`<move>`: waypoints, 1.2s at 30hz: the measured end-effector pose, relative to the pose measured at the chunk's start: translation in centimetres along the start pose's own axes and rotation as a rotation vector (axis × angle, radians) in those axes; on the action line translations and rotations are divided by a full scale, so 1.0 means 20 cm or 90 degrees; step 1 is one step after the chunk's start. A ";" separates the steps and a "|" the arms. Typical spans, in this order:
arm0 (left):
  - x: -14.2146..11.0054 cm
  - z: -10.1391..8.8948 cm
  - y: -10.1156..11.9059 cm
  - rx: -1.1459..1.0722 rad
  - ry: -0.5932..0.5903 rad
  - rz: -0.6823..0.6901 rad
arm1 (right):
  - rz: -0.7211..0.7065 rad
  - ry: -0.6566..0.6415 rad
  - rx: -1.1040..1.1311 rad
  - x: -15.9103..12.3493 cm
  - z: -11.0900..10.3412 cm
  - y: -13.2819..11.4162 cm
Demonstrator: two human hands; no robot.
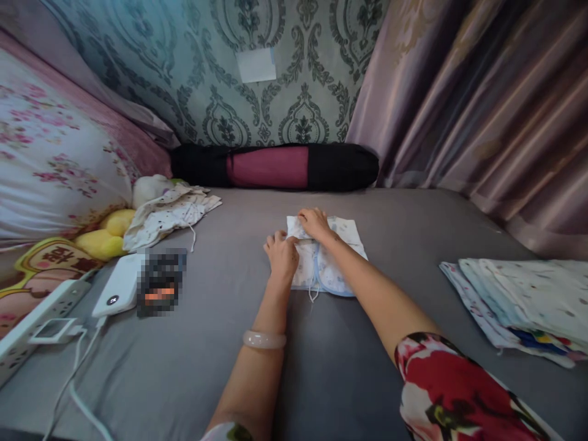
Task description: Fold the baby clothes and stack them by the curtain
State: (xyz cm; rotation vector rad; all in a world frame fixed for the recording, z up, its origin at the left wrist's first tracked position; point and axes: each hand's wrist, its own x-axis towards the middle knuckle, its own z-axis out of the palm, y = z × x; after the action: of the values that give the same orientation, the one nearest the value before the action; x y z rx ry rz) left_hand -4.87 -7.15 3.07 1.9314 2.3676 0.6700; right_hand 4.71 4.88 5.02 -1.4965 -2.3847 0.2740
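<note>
A small white baby garment (337, 275) with a pale print, blue edging and thin white ties lies folded on the grey sheet in front of me. At its left edge, my left hand (281, 257), with a pale bangle on the wrist, has its fingers bent and the thumb against the cloth. Farther up, my right hand (316, 223) grips the garment's upper part with curled fingers. Its fingertips are partly hidden. My right forearm passes over the garment's right side and covers some of it.
Folded clothes (528, 300) are stacked at right. On the left are a crumpled spotted garment (160, 214), yellow plush toy (108, 236), white power bank (119, 285), blurred dark object (160, 283), and power strip (46, 324) with cables. A black-and-maroon bolster (271, 166) lies along the wall.
</note>
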 end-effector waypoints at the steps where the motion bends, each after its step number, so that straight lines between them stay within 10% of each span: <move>1: 0.00 0.00 -0.01 -0.001 -0.004 0.007 | -0.008 -0.014 -0.002 0.04 0.01 -0.01; 9: 0.02 0.04 -0.02 0.010 -0.031 0.019 | -0.020 -0.088 -0.015 0.18 0.13 -0.03; 22: 0.03 0.00 -0.01 0.012 -0.061 -0.072 | -0.064 0.040 -0.086 0.13 0.27 -0.06; 36: 0.03 0.07 0.02 -0.101 -0.056 0.056 | -0.168 -0.050 -0.043 -0.09 0.09 0.00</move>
State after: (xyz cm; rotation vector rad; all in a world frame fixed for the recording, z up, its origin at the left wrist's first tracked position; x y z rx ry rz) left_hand -4.24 -6.16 2.13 1.9647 2.1195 0.7364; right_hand 4.87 3.20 2.97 -1.1995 -2.6417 0.1942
